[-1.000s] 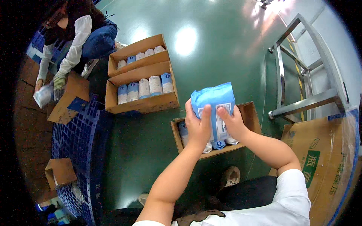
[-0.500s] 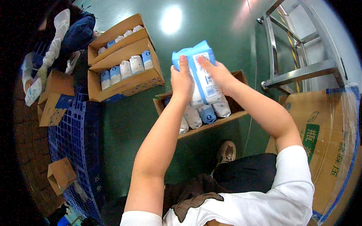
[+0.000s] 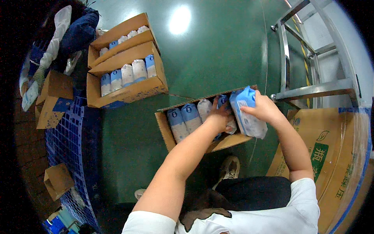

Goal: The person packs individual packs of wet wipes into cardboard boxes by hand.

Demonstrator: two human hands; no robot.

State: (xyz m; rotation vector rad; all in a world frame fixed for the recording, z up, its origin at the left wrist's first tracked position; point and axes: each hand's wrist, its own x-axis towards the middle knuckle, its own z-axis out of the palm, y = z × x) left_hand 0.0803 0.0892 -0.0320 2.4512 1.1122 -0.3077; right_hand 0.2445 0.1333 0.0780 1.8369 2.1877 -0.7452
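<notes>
My right hand (image 3: pixel 261 107) grips a soft blue-and-white plastic pack (image 3: pixel 250 124), thumb across its printed face. The pack leans at the right end of an open cardboard box (image 3: pixel 163 130) on the floor, its lower end outside the front wall. Inside that box stands a row of similar packs (image 3: pixel 191 117). My left hand (image 3: pixel 219 118) reaches in among the packs at the row's right part, fingers spread against them, beside the pack in my right hand. Its fingertips are partly hidden between the packs.
Two open cartons (image 3: pixel 128 91) of similar packs stand at the far left. A blue plastic pallet (image 3: pixel 70 150) with small cardboard boxes (image 3: pixel 58 181) lies left, near another person's sleeved arm (image 3: pixel 48 52). A metal frame (image 3: pixel 286 58) and large flattened carton (image 3: pixel 307 144) are on the right.
The pack has moved down and right, from both hands above the box to my right hand at its right end. My left hand has let go and reached into the row.
</notes>
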